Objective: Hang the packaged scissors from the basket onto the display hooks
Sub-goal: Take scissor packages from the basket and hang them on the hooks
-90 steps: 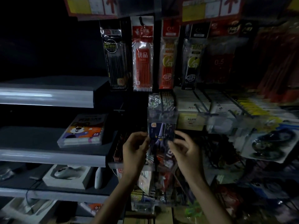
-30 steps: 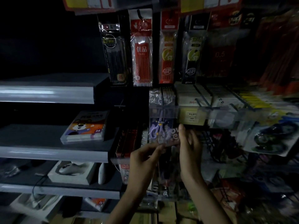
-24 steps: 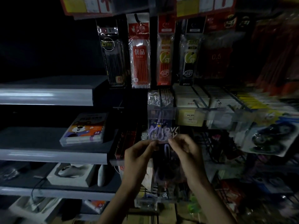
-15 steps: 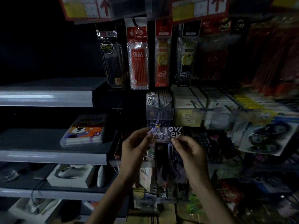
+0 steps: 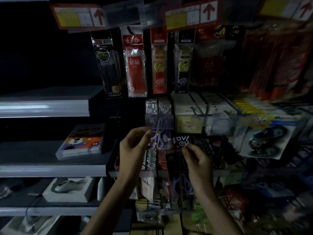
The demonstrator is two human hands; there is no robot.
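Note:
A clear pack of purple-handled scissors hangs from my right hand, which pinches its dark header card with white lettering. My left hand pinches the left edge of another purple scissors pack that hangs just under the clear price-tag holder on a display hook. More scissors packs sit behind that holder. The two hands are a short way apart, side by side. The basket is not in view.
Refill packs hang in a row above. Boxed goods and correction-tape cards fill hooks to the right. Grey shelves on the left hold a crayon box and a boxed mouse. Lighting is very dim.
The right hand has moved right and slightly down with its pack. The left hand has risen to the hanging pack under the tag holder. The two packs now sit side by side.

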